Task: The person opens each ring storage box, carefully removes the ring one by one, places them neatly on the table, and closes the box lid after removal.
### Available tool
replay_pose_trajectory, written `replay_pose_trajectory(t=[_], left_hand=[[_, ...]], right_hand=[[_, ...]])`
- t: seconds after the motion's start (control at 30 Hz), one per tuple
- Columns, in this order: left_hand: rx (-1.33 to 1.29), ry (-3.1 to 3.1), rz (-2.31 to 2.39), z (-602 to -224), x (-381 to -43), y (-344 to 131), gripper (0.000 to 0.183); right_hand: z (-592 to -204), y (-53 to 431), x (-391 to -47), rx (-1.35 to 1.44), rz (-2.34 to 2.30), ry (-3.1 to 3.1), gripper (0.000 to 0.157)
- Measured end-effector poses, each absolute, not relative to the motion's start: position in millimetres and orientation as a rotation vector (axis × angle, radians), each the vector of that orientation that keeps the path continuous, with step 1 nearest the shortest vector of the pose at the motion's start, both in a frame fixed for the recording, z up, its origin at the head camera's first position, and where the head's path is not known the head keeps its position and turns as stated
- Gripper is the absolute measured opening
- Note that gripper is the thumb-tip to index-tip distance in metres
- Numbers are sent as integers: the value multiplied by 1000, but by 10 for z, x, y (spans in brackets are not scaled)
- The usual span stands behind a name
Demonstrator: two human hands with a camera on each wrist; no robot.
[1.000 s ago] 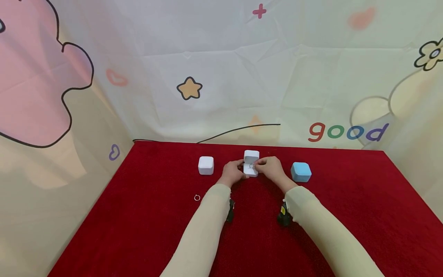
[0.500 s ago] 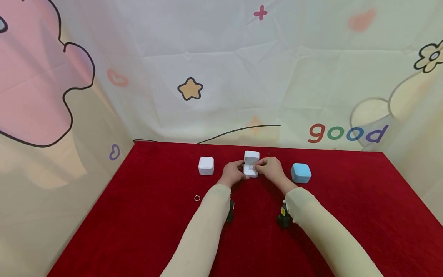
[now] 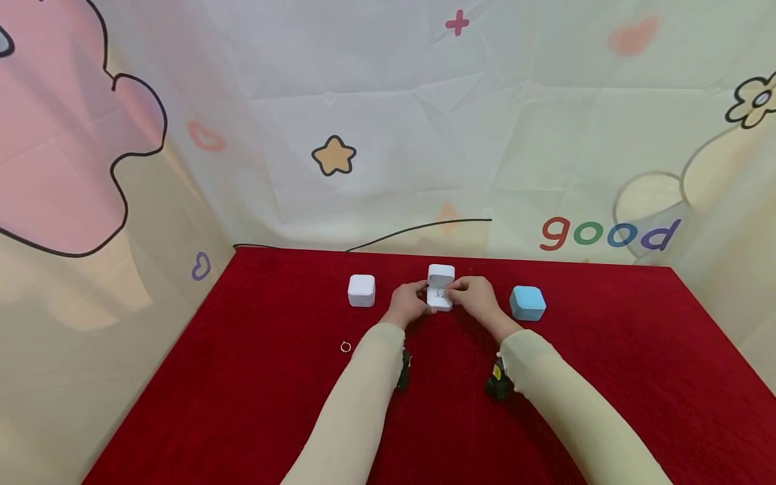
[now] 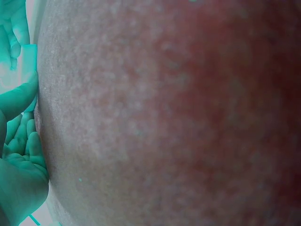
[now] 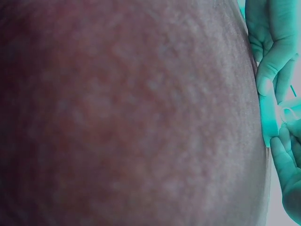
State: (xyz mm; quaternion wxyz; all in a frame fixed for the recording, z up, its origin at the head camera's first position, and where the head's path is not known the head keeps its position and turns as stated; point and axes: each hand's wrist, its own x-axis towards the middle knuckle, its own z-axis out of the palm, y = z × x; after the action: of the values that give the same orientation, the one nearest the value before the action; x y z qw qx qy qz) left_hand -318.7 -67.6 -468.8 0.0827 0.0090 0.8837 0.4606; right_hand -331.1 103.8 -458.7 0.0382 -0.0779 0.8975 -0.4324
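A small white ring box (image 3: 440, 276) stands with its lid raised near the back of the red table. My left hand (image 3: 407, 303) grips its left side, and the left wrist view shows that hand's thumb (image 4: 21, 98) against the box front. From the right, my right hand (image 3: 477, 297) pinches a small silver ring (image 3: 440, 292) at the box's opening. The right wrist view shows the ring's band above the fingertips (image 5: 284, 133); how deep it sits in the box is hidden.
A closed white ring box (image 3: 362, 290) stands left of the hands, a closed light-blue ring box (image 3: 527, 303) to the right. Another ring (image 3: 345, 347) lies on the red cloth (image 3: 261, 391) beside the left forearm. A printed curtain (image 3: 394, 121) hangs behind the table.
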Motion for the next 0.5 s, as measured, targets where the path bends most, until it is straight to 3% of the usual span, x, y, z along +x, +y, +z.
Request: replay_pose_trajectory(t=[0.5], left_hand=[[29, 2653, 1356, -4679, -3189, -667, 67]], right_hand=[[-4574, 1074, -3289, -236, -1384, 2714, 24]])
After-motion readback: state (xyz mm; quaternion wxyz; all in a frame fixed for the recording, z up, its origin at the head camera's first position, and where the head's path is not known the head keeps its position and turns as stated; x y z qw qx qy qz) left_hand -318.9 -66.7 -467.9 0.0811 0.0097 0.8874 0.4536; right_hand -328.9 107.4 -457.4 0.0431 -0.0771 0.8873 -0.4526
